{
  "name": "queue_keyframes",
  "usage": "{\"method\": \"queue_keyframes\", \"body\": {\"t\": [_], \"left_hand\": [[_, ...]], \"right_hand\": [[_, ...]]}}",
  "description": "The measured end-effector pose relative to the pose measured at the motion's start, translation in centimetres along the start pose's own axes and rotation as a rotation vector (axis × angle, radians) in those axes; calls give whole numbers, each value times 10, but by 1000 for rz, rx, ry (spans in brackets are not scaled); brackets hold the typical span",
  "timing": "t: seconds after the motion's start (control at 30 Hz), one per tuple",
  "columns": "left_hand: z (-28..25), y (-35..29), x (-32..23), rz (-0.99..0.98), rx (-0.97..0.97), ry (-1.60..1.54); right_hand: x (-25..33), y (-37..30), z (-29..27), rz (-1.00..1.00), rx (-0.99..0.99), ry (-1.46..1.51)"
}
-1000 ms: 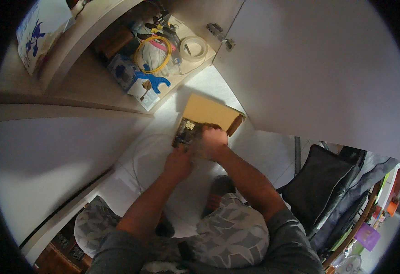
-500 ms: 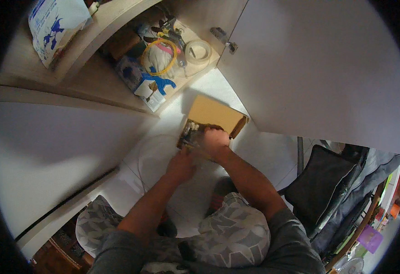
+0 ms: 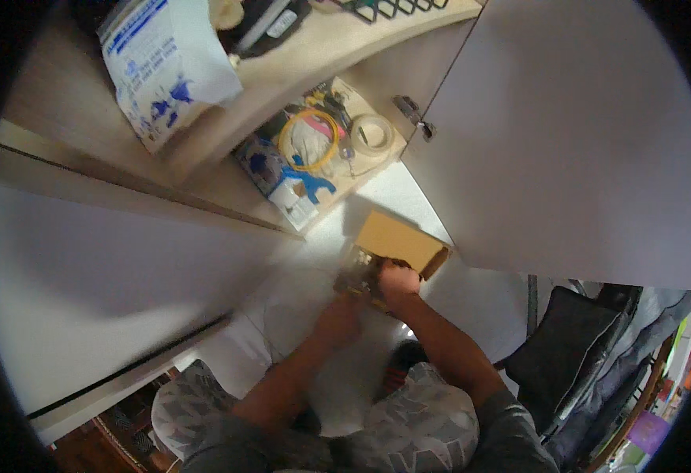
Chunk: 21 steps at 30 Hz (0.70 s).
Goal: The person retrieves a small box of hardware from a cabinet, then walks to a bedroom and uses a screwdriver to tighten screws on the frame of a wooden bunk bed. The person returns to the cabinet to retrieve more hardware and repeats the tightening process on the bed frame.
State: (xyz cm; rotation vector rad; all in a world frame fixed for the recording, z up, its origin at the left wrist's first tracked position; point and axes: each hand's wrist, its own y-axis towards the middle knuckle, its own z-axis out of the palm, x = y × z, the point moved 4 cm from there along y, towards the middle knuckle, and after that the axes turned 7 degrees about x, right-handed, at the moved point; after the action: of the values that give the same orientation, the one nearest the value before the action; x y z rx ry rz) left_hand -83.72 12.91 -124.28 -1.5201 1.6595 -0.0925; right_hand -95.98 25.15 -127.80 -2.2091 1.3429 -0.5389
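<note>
Hands: left hand [image 3: 338, 322] is blurred, fingers toward the near left edge of an open cardboard box [image 3: 399, 238]; can't tell if it's open, closed or gripping anything. Right hand [image 3: 400, 281] has its fingers curled in over the near side of the same box, by the opening; grip not readable (whatever it might hold is hidden by the fingers). Box sits tilted on the pale floor [image 3: 476, 311], just in front of a cupboard, with dark small items [image 3: 357, 276] in its near left part, too blurred to name. Rest, left to right: light panel [image 3: 109, 276] along the left side, then a white-and-blue package [image 3: 164, 71] up on the upper shelf [image 3: 353, 43]. Lower shelf carries a blue-and-white carton [image 3: 265, 167], a flat blue piece [image 3: 314, 186] beside it, a yellow loop [image 3: 311, 169] around a pale cloth-like thing [image 3: 307, 147], then a cream ring-shaped roll [image 3: 388, 135]. Person's patterned trousers [image 3: 420, 422] at the lower edge, knees either side of the forearms. Metal hinge [image 3: 415, 118] right of the roll, on the edge of a large open door [image 3: 566, 142] that fills the upper right. Below that door, a black bag [image 3: 554, 339]; a purple thing [image 3: 648, 430] near the lower right rim.
</note>
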Motion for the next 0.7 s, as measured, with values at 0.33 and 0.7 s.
{"method": "queue_keyframes", "body": {"t": [0.33, 0.7], "left_hand": [[-13, 5, -2, -15, -108, -197], [-2, 41, 11, 28, -361, -1584]], "right_hand": [[-5, -29, -62, 60, 121, 35], [-3, -44, 34, -301, -27, 864]]}}
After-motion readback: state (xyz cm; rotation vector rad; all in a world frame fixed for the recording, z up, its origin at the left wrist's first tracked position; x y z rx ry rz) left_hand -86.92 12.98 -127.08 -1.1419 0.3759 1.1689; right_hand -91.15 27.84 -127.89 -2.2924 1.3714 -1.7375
